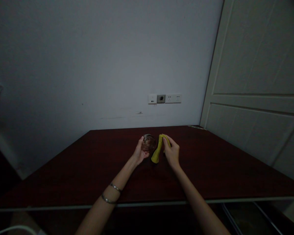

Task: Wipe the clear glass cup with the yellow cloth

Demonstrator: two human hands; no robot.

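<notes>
My left hand [139, 153] is closed around a clear, rounded piece of glassware [148, 143], perhaps a bowl or cup; its exact kind is too dim to make out. Just to the right, my right hand [171, 150] pinches a yellow cloth [156, 154] near its top. The cloth hangs in a fold, its lower end low over the tabletop. A narrow gap separates the glassware from the cloth. Both hands are over the middle of the dark red table [107, 153].
A pale wall [112, 65] with a row of sockets [172, 98] stands behind the table. On the right rises a white panelled door [257, 81]. The table's light front edge [152, 203] runs beneath my forearms.
</notes>
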